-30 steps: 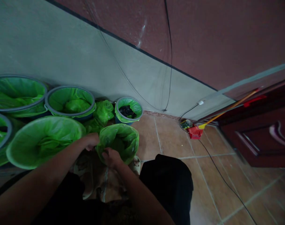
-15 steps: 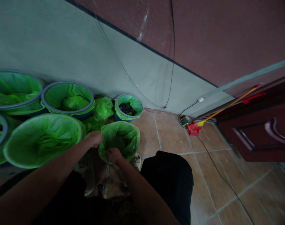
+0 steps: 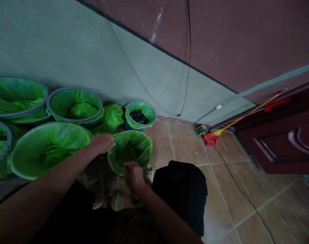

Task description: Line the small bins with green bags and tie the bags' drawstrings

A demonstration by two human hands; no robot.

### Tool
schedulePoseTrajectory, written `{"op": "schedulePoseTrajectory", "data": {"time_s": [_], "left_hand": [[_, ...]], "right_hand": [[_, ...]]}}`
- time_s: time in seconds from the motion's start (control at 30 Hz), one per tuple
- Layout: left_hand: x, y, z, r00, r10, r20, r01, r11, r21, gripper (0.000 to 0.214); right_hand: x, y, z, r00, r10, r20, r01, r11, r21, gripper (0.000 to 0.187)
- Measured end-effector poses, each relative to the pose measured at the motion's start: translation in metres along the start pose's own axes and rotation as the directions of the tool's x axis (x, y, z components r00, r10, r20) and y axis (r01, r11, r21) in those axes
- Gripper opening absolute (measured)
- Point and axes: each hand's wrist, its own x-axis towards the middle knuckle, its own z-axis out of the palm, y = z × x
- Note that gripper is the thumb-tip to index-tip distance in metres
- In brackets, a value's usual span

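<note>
A small bin lined with a green bin bag (image 3: 142, 149) stands on the floor between my feet, its mouth facing up. My left hand (image 3: 102, 143) is closed at the left side of the bag's edge, thumb and fingers pinched together. At the near edge, my right hand (image 3: 134, 177) is curled into a fist against the bag. The bag's lower part and the bin's outside are mostly hidden. Left of it, partly behind my left forearm, sits a larger bin with a green liner (image 3: 52, 135).
Along the wall stand more lined bins, among them a grey-rimmed bin (image 3: 74, 119) and a small bin (image 3: 134, 127) holding black plastic. A crumpled green bag (image 3: 112, 118) lies between them. To the right are a red dustpan (image 3: 211, 139), a black cable (image 3: 235, 181) and a dark red door (image 3: 283, 145).
Both hands have risen slightly toward me. My right hand has shifted right along the bag's near edge, and my left hand has come a little above the left edge.
</note>
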Motion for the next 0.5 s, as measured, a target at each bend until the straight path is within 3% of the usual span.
{"op": "schedulePoseTrajectory", "data": {"time_s": [0.13,0.3,0.5], "left_hand": [[-0.023,0.018,0.021,0.927,0.345,0.150,-0.346,0.938,-0.018,0.025],[-0.027,0.018,0.065,0.895,0.424,0.140,-0.433,0.900,0.039,0.026],[-0.020,0.015,0.085,0.904,0.423,0.065,-0.422,0.906,-0.028,0.020]], "right_hand": [[-0.016,-0.001,0.015,0.993,0.010,0.114,0.003,0.994,-0.107,0.022],[-0.006,0.005,0.026,0.937,0.009,0.350,0.087,0.962,-0.259,0.031],[0.008,0.012,0.005,0.888,0.029,0.459,0.132,0.941,-0.313,0.028]]}}
